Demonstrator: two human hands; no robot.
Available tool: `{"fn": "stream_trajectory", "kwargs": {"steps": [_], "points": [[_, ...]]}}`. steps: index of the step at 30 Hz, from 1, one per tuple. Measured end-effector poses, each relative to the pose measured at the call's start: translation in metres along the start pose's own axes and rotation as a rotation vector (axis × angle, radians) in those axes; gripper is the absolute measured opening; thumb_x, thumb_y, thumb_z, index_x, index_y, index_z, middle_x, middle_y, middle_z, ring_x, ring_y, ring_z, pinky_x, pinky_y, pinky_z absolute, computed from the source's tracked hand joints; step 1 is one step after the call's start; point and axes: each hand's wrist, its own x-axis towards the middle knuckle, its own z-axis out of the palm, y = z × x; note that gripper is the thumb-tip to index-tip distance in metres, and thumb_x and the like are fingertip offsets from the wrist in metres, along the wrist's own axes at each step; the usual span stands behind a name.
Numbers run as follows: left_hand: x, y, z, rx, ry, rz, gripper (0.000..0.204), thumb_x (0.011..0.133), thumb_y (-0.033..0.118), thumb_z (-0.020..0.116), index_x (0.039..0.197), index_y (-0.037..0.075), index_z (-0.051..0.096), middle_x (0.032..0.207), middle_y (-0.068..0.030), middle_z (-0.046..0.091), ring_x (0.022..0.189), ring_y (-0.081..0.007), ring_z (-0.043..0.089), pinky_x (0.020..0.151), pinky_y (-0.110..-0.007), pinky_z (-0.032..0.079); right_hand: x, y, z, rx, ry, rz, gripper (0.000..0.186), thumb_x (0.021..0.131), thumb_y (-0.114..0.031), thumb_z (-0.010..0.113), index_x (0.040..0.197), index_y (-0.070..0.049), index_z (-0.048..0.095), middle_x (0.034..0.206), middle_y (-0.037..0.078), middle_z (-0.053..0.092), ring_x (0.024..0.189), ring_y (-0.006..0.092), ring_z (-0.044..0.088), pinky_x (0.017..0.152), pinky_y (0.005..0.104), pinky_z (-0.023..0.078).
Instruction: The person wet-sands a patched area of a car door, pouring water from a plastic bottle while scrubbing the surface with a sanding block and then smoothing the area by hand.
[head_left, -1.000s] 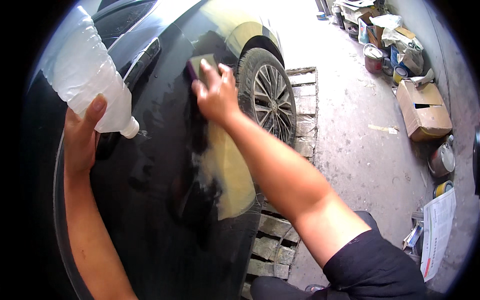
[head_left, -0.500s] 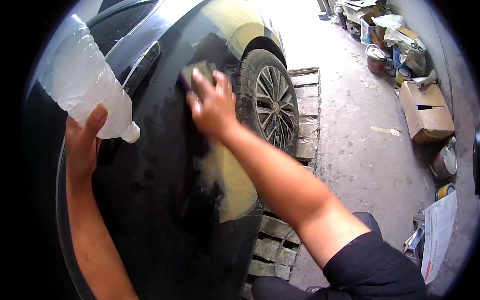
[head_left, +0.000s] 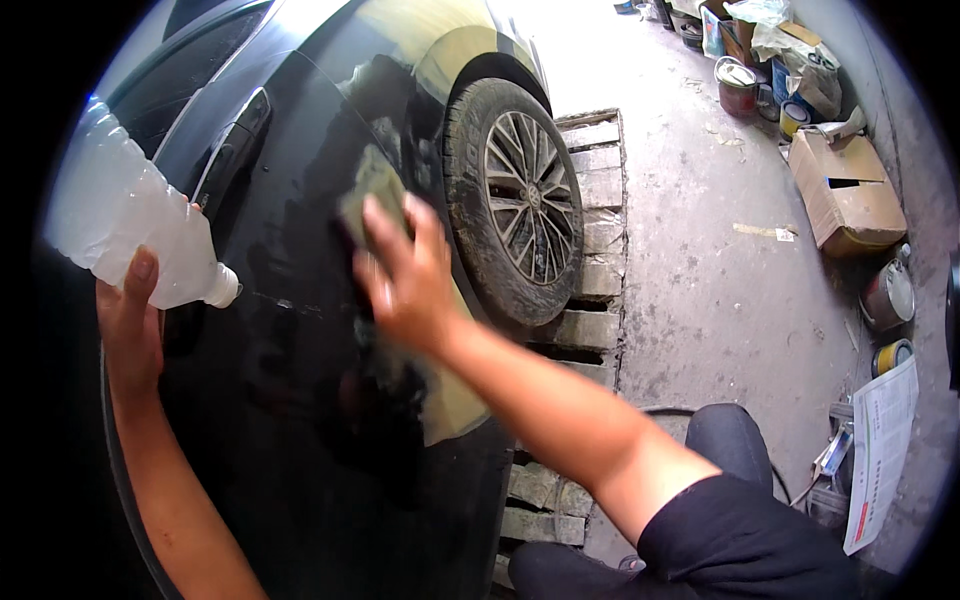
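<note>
My left hand [head_left: 132, 335] is wrapped round a large ribbed clear plastic bottle [head_left: 125, 215] with whitish contents. The bottle lies tilted, its uncapped neck pointing right toward the black car door [head_left: 270, 350]. In front of the rear wheel, my right hand [head_left: 418, 285] presses a dark-sided, olive-topped sanding block [head_left: 357, 212] flat against the wet black bodywork. Motion blurs its fingers and the block. Pale yellow filler [head_left: 455, 405] shows below that hand, and a further patch [head_left: 375, 172] just above it. Part of the filler is hidden behind my right hand and forearm.
The car's wheel [head_left: 530, 200] stands right of my right hand, over a grating [head_left: 600, 210] in the concrete floor. Along the right wall are a cardboard box [head_left: 850, 195], paint cans [head_left: 888, 300], bags and a printed sheet [head_left: 882, 450]. My bent knee [head_left: 730, 440] is below.
My right hand has moved the sanding block downward over the panel, uncovering the upper filler patch. The view has shifted, and the bottle now sits further left and slightly lower.
</note>
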Motion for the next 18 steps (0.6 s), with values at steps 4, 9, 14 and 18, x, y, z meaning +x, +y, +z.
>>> {"fn": "stream_trajectory", "kwargs": {"steps": [4,9,14,18], "points": [[-0.001,-0.01,0.009,-0.018,0.043,-0.005,0.082,0.093,0.059,0.063,0.152,0.008,0.036,0.142,-0.018,0.056,0.135,-0.0319,0.052,0.117,-0.051,0.037,0.049,0.023,-0.001,-0.059,0.03,0.054,0.055,0.092,-0.024,0.07,0.144,-0.015,0.054,0.144,0.028,0.042,0.131,0.047,0.044,0.109,0.0526,0.038],[-0.004,-0.005,0.009,0.09,0.09,-0.013,0.082,0.093,0.058,0.063,0.15,0.006,0.038,0.14,-0.0182,0.057,0.134,-0.0323,0.052,0.115,-0.049,0.039,-0.147,0.006,-0.034,0.099,-0.178,0.032,0.067,0.087,-0.013,0.073,0.15,-0.019,0.05,0.157,0.025,0.031,0.142,0.0447,0.036,0.116,0.0514,0.031],[-0.001,-0.012,0.002,0.0,0.08,-0.016,0.081,0.096,0.062,0.054,0.153,0.007,0.036,0.143,-0.0172,0.056,0.137,-0.0322,0.05,0.116,-0.049,0.039,-0.114,0.024,-0.029,0.073,-0.112,0.036,0.061,0.091,-0.015,0.071,0.148,-0.013,0.05,0.153,0.029,0.034,0.141,0.0484,0.037,0.117,0.0513,0.031],[-0.001,-0.038,0.002,-0.026,0.124,-0.033,0.082,0.098,0.063,0.051,0.155,0.007,0.036,0.144,-0.0167,0.055,0.138,-0.0323,0.049,0.117,-0.05,0.037,-0.007,0.05,-0.022,-0.041,-0.005,0.059,0.059,0.093,-0.021,0.068,0.148,-0.015,0.048,0.149,0.03,0.037,0.133,0.0499,0.041,0.112,0.0526,0.035]]}}
